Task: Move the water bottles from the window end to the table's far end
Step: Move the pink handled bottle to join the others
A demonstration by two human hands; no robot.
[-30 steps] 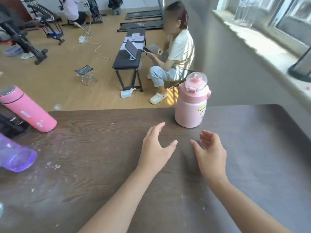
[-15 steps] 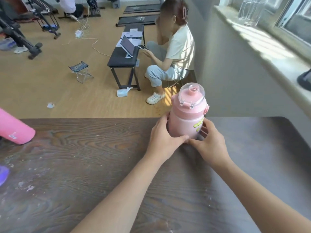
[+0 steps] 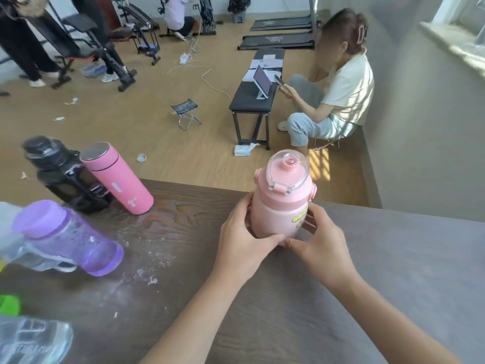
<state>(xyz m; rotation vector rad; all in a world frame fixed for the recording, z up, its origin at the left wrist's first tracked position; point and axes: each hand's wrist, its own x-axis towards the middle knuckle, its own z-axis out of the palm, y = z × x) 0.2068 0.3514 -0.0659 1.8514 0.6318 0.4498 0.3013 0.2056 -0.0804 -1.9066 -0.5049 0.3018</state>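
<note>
My left hand and right hand wrap their fingers around the lower body of the pale pink bottle, pinching it from both sides, thumbs nearly meeting in front. It stands upright at the centre of the frame, near the desk edge. At the left stand a pink flask, a black bottle and a purple bottle.

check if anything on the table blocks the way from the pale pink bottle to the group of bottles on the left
Nothing visible does. Both hands, left hand and right hand, grip the pale pink bottle with the clear lid; the dark wooden table lies bare up to the pink steel flask and purple bottle.
</note>
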